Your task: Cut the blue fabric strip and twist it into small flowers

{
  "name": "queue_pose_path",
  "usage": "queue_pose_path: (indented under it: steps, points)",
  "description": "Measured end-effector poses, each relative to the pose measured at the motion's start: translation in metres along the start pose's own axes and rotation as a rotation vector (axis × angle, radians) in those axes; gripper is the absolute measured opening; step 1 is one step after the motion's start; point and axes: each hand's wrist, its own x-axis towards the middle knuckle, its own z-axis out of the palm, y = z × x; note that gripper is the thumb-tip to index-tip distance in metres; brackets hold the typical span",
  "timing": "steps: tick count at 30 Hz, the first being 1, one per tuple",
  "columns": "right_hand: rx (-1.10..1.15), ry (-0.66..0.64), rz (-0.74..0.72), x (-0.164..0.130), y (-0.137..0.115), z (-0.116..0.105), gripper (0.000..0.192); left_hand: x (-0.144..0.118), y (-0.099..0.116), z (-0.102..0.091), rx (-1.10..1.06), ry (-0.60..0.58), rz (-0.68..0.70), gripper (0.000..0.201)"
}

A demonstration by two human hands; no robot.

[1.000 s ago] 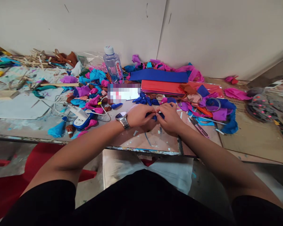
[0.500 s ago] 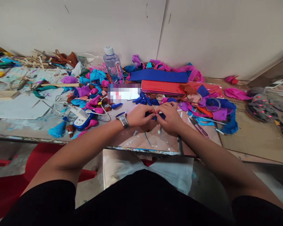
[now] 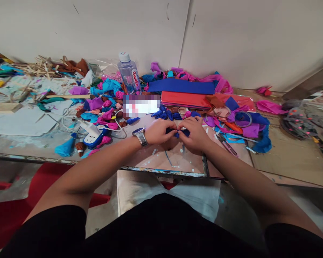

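Observation:
Over the front of the table, my left hand and my right hand meet fingertip to fingertip. Both are closed on a small piece of dark blue crepe paper, mostly hidden by the fingers. Just beyond them lie crumpled dark blue paper pieces and a roll of tape. A pink-handled cutter rests to the right of my right hand, among white paper scraps. A phone with a lit screen lies behind my left hand.
A water bottle stands near the wall. Folded blue paper and red paper lie at the back. On the left are a power strip with cables and a pile of wooden sticks. A grey mesh bundle sits right.
Both hands stay nearly in place, with only a slight shift of the fingers around the blue paper. Nothing else has visibly moved.

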Motion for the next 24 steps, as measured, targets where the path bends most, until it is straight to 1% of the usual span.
queue_pose_path:
  steps: [14,19,24]
  points:
    - [-0.043,0.018,0.033,-0.0002,0.0008,0.0008,0.009,0.0007,-0.0053,-0.0013,0.028,0.011,0.004,0.03]
    - [-0.043,0.027,0.016,0.0005,0.0008,0.0012,0.01,0.0006,-0.0074,-0.0002,0.033,-0.002,-0.003,0.029]
    - [-0.053,-0.003,0.036,0.0006,0.0013,0.0032,0.009,0.0001,-0.0073,0.0004,0.075,0.0,0.012,0.025]
